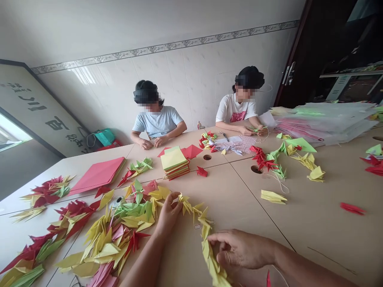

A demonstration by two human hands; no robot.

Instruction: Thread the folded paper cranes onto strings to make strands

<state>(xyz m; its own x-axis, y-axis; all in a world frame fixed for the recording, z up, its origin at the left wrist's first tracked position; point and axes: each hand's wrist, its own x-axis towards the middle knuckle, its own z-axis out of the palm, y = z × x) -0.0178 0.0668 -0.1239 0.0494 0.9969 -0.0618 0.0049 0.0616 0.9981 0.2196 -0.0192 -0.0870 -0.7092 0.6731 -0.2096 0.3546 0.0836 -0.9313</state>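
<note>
A long string of folded yellow paper pieces (206, 239) curves over the table from the middle down to the bottom edge. My left hand (172, 207) pinches the far end of this string. Lower right, my right hand (239, 248) lies beside the string with its forefinger touching the yellow pieces and its thumb apart. Left of my left arm is a heap of yellow, green, pink and red folded papers (104, 239). A thin white thread runs near the bottom edge, below my right hand.
Beyond are stacked yellow squares (173, 157), red sheets (97, 175), and two table holes. Two people sit across the table, the right one handling folded paper. Plastic bags (329, 121) lie at the far right; yellow (273, 197) and red pieces (352, 209) lie nearer.
</note>
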